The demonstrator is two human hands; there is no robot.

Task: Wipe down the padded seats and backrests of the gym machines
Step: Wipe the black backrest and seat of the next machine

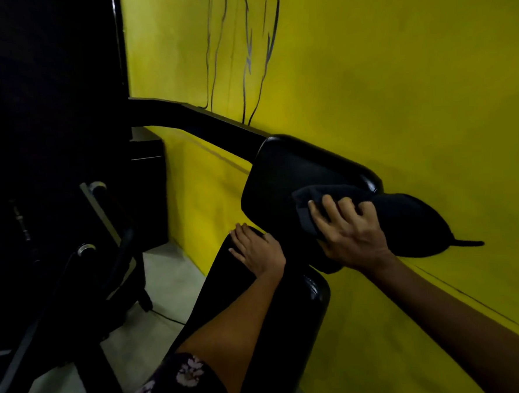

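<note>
From the head camera, the right hand (350, 230) lies spread over a dark cloth (319, 204), fingers slightly bent and gripping into its folds, pressing it against the lower edge of the black backrest pad (293, 170). The cloth bunches under the fingertips and part of it hangs below the palm, toward the seat. The left hand (255, 248) rests flat, fingers straight and a little apart, holding nothing, on the top end of the black padded seat (259, 317), just below the backrest pad and just left of the cloth.

The backrest pad is tilted and carried on a black curved frame arm (192, 115) that rises from its upper left. Right behind the pad is the yellow wall (397, 81), where a dark shadow falls to the right of the cloth; dark painted lines (252, 45) mark the wall above the pad. Left of the seat stand black machine bars with two silver-capped ends (86, 249), over a pale tiled floor (166, 281). A floral-patterned sleeve (184, 383) covers the left upper arm below the seat.
</note>
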